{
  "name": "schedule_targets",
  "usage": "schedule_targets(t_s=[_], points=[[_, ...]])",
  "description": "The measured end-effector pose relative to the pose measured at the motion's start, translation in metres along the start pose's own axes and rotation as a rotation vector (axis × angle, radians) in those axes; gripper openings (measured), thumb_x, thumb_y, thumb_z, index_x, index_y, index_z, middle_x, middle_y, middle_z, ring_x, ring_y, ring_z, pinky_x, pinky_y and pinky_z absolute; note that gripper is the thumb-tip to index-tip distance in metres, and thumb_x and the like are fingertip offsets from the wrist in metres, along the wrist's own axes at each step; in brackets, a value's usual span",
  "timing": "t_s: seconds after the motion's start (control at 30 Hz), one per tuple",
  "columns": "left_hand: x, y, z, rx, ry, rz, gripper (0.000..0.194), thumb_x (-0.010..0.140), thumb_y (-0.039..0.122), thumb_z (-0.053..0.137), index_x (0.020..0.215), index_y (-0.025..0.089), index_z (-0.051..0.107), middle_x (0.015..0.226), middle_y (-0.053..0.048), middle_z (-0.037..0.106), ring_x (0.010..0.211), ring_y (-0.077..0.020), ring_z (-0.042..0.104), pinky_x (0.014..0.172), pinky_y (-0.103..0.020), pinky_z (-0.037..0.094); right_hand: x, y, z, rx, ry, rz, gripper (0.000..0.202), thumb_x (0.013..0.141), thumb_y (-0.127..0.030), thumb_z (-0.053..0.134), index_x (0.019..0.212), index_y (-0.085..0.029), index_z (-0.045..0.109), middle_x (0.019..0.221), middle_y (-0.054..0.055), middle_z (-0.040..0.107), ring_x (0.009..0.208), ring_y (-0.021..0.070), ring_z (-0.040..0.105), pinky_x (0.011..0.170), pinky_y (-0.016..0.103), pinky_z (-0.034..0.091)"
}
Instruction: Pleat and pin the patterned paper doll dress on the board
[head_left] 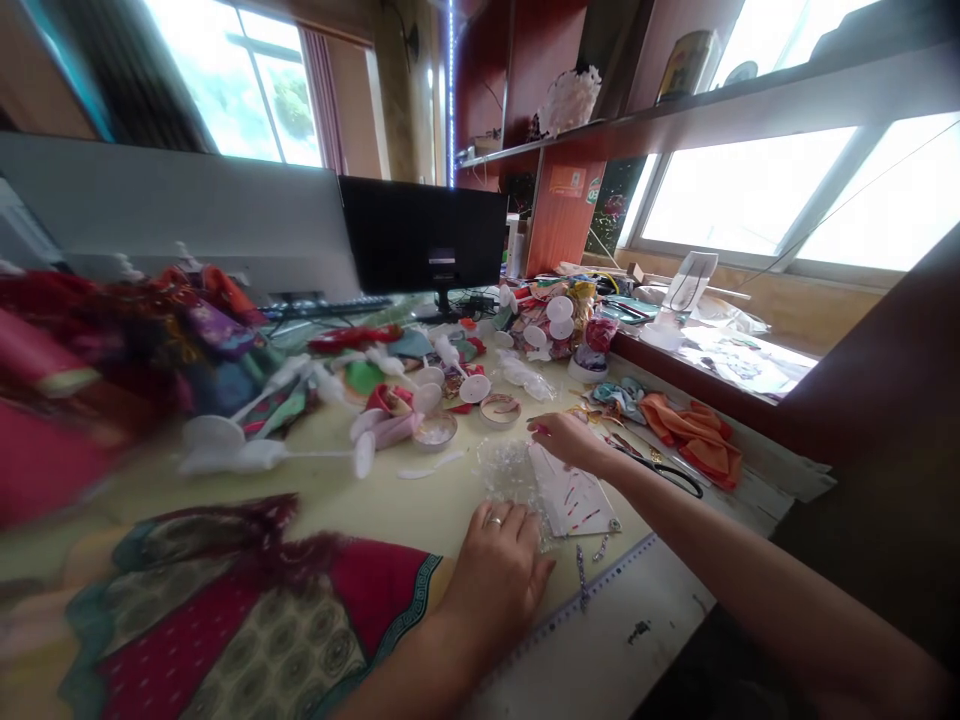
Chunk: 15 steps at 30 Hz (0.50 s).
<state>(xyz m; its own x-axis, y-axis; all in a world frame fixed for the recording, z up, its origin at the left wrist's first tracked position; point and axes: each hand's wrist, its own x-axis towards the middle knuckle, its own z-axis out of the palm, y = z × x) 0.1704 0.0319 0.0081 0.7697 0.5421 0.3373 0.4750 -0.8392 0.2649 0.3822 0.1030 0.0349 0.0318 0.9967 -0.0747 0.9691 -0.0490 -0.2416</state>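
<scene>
My left hand [501, 565], with a ring on one finger, lies palm down on the table. Its fingers stretch out over the lower edge of a clear plastic bag [510, 470] with small shiny bits. My right hand [564, 438] reaches past the bag with its fingers bent down and together; whatever is between the fingertips is hidden. Beneath that wrist lies a white card [574, 500] with small red and dark strips on it. Two short beaded strips [581, 575] lie in front of the card. Round shallow dishes [500, 410] stand just left of my right hand.
A doll-sized patterned dress [262, 600] lies at the front left. Scissors [671, 478] and orange cloth [694, 435] lie on the right, a ruler [619, 568] along the near edge. White plastic stands [225, 445], fabric scraps and a monitor [427, 235] fill the back.
</scene>
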Motion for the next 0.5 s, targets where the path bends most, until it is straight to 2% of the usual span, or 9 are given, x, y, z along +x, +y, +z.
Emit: schedule_targets(t_s=[0.2,0.5], points=[[0.021,-0.020,-0.015,0.021,-0.037,-0.017,0.027,0.088,0.023,0.039,0.109,0.013,0.054,0.114,-0.012,0.059,0.110,-0.0257,0.049,0.095,-0.045,0.036,0.013,0.006,0.007,0.040,-0.090,0.031,0.027,0.089,-0.033,0.051,0.110,-0.015,0.053,0.110,0.006,0.055,0.093,0.0182,0.057,0.079,0.037,0.050],[0.058,-0.052,0.010,0.040,-0.057,-0.014,0.033,0.089,0.023,0.037,0.116,0.010,0.051,0.128,-0.015,0.050,0.123,-0.0275,0.040,0.102,-0.044,0.028,0.022,0.007,0.008,0.076,-0.061,0.025,0.026,0.089,-0.032,0.050,0.110,-0.016,0.054,0.113,0.006,0.054,0.095,0.0185,0.056,0.080,0.037,0.049]])
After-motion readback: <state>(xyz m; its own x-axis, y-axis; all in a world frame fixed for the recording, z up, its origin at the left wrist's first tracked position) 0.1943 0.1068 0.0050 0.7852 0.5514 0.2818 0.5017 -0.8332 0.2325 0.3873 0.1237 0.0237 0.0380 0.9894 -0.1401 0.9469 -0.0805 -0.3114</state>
